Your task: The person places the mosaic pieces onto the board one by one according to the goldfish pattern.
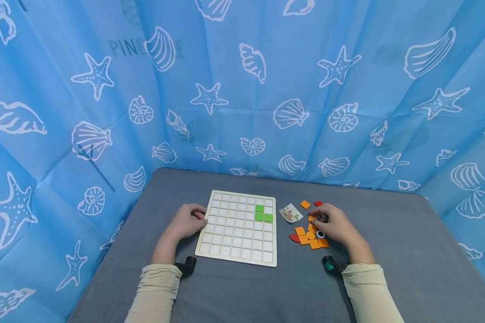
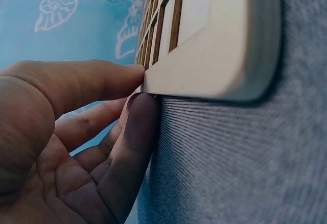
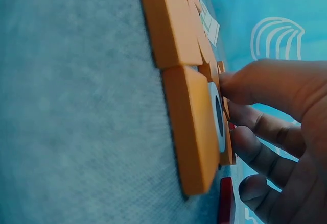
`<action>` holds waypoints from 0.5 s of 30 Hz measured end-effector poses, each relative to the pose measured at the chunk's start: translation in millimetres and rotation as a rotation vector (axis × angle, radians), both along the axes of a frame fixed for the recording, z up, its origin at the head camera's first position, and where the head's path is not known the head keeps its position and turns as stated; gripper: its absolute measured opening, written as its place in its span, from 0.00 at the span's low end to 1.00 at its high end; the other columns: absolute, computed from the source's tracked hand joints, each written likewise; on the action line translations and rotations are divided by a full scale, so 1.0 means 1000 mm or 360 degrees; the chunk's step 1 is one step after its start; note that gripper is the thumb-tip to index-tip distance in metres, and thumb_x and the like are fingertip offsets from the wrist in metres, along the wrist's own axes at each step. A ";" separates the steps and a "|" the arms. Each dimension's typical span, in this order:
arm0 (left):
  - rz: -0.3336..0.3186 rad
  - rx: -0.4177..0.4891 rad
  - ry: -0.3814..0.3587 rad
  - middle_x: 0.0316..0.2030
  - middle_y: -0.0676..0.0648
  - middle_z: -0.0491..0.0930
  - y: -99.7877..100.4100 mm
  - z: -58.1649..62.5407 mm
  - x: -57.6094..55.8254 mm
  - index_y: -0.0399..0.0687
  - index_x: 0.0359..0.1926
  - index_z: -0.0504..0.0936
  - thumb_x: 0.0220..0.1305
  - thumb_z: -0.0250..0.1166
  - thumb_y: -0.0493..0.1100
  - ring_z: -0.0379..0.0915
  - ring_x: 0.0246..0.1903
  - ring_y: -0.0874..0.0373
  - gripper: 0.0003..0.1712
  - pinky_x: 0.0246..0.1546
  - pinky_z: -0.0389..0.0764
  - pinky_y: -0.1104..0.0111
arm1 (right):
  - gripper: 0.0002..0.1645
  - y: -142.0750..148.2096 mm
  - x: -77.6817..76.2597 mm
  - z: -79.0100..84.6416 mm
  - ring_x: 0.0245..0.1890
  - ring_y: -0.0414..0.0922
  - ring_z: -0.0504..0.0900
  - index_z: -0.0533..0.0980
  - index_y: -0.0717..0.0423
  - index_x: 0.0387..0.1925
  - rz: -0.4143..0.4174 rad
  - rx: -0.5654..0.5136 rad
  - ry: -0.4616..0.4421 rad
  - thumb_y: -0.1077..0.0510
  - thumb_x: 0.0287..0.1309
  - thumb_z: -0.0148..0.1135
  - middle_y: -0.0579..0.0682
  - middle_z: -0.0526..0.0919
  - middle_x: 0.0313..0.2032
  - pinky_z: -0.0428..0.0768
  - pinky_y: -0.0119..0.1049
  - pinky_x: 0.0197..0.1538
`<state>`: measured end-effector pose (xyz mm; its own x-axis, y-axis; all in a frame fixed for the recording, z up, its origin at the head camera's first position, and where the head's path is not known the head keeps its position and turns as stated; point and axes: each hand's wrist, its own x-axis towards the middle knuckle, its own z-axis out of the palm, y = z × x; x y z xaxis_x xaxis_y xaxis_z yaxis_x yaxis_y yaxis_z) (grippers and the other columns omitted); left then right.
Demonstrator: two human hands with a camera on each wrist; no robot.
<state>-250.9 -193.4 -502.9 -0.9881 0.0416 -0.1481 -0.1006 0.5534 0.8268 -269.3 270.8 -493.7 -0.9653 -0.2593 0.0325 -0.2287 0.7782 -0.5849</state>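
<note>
Cream grid board (image 1: 237,243) lies on a grey tabletop (image 1: 234,291), three green tiles (image 1: 259,217) in its upper right; left hand (image 1: 186,222), fingers bent, pinches the board's left edge; right hand (image 1: 336,225), partly curled, touches orange tiles (image 1: 303,239) right of the board; whether it grips one cannot be told.

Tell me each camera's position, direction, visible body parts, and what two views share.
Head: on the head, facing forward and down at grid board and orange tiles; left hand, right hand, sleeves show.
Left wrist: on that wrist, facing grid board corner; left hand shows.
Right wrist: on that wrist, facing orange tiles; right hand shows.
Shared: grid board, in head and left wrist.
</note>
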 end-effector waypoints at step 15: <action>0.0016 -0.0009 0.0005 0.40 0.42 0.82 0.001 -0.001 -0.001 0.37 0.59 0.84 0.68 0.69 0.35 0.79 0.32 0.55 0.19 0.34 0.81 0.63 | 0.17 0.001 -0.002 0.001 0.36 0.46 0.74 0.87 0.61 0.53 -0.0032 0.0018 -0.0074 0.59 0.65 0.73 0.53 0.82 0.41 0.75 0.35 0.35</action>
<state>-251.7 -192.5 -503.7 -0.9890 0.0309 -0.1449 -0.1033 0.5571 0.8240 -271.2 271.5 -493.1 -0.9707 -0.2399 -0.0151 -0.1859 0.7891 -0.5855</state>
